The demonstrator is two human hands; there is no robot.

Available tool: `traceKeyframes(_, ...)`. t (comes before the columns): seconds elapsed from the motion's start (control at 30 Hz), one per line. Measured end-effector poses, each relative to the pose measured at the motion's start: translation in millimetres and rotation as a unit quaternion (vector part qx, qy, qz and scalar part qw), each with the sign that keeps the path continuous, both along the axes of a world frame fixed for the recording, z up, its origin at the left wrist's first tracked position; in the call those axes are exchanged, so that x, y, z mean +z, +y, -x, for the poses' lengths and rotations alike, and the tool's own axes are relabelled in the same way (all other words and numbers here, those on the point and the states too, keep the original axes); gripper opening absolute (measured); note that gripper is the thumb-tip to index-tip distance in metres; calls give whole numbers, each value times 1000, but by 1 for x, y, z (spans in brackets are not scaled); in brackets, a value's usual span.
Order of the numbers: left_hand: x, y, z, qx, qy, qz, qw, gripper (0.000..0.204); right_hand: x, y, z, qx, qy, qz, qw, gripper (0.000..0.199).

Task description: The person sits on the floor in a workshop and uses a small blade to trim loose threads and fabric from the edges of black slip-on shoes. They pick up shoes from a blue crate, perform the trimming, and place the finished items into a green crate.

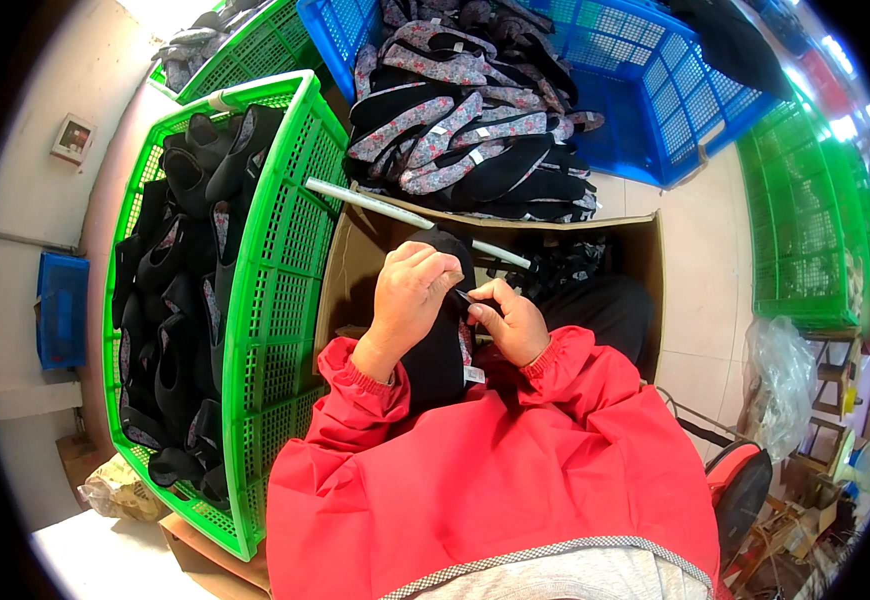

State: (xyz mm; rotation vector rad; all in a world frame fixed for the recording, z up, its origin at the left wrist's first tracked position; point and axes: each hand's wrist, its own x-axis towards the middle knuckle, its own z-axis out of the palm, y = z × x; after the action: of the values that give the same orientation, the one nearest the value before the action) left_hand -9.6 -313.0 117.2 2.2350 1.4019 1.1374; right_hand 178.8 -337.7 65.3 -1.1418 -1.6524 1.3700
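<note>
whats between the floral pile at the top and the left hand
In the head view, a white rod and a cardboard box's far edge lie between the floral pile and left hand.

Pale floor tiles [700, 270] show beside an open cardboard box [659, 295], with a white rod [380, 207] slanting across its opening. The left green crate [290, 240] carries tightly packed black shoes [173, 290]; floral-and-black pieces [455, 120] heap up in the blue crate [655, 120], hiding its near left edge.
</note>
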Motion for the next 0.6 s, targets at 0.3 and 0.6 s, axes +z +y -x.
traceKeyframes(0.3,-2,-1,0,15,-10,11,1000,8,-15,-1,2,-5,36,22,999,24)
traceKeyframes(0.6,4,2,18,117,-119,19,986,9,-34,-11,1,-38,250,110,961,20)
